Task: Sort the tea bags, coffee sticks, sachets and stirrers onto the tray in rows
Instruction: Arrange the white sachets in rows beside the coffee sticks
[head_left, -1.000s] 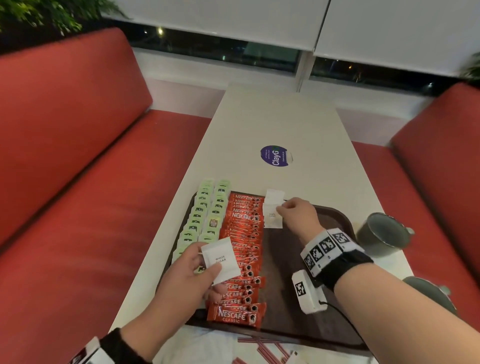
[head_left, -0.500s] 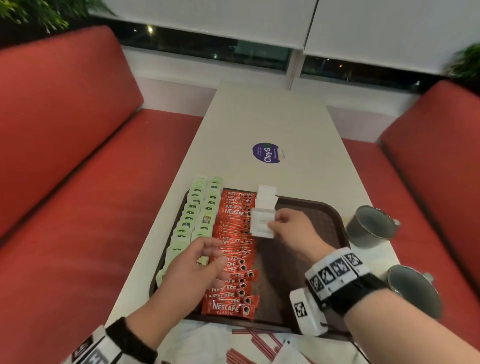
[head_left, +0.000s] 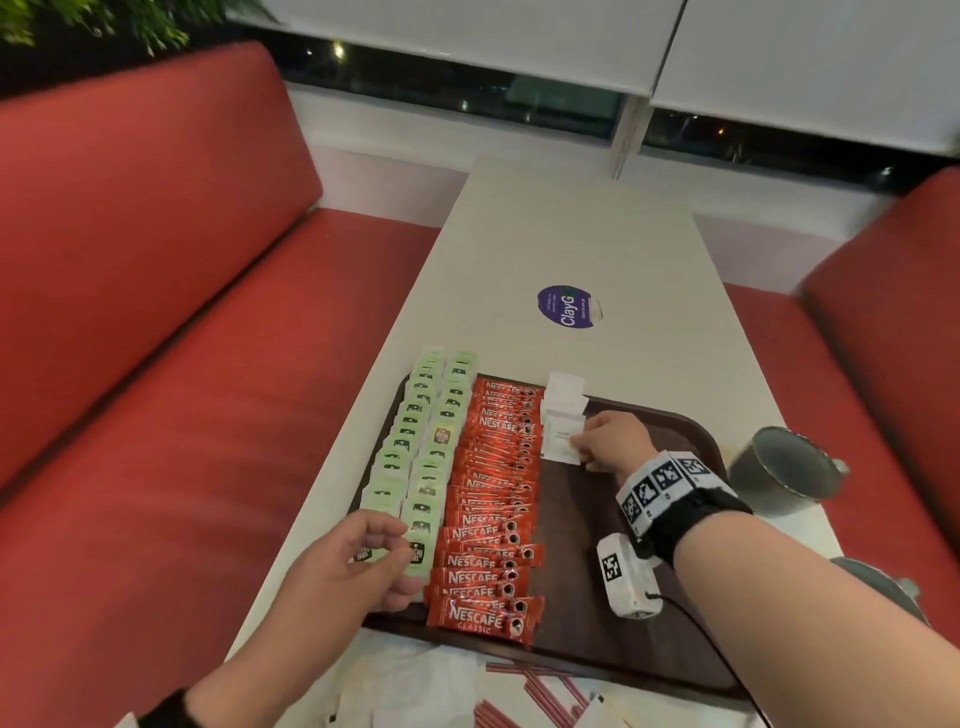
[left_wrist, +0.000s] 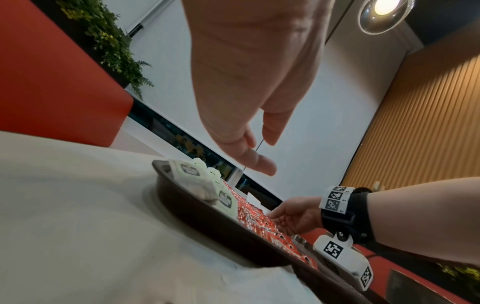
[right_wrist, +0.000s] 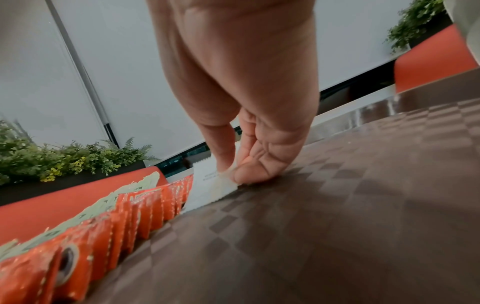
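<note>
A dark brown tray (head_left: 597, 525) holds two columns of green tea bags (head_left: 415, 452) and a column of red coffee sticks (head_left: 493, 499). White sachets (head_left: 563, 389) start a third column at the far end. My right hand (head_left: 579, 447) pinches the nearest white sachet (head_left: 557, 439) by its corner, low on the tray; the right wrist view shows thumb and finger on the sachet (right_wrist: 207, 185). My left hand (head_left: 384, 551) hovers over the tray's near left corner, fingers relaxed and empty, as the left hand (left_wrist: 257, 152) also shows in its wrist view. Red-and-white stirrers (head_left: 540, 696) lie on the table in front of the tray.
Loose white packets (head_left: 415, 686) lie at the table's near edge. Two grey mugs (head_left: 784, 467) (head_left: 878, 587) stand right of the tray. A purple sticker (head_left: 569, 306) marks the table further out. Red benches flank the table.
The white sachet my left hand held a second ago has passed to my right hand, which has lowered it onto the tray below the other sachets. My left hand has drawn back, empty.
</note>
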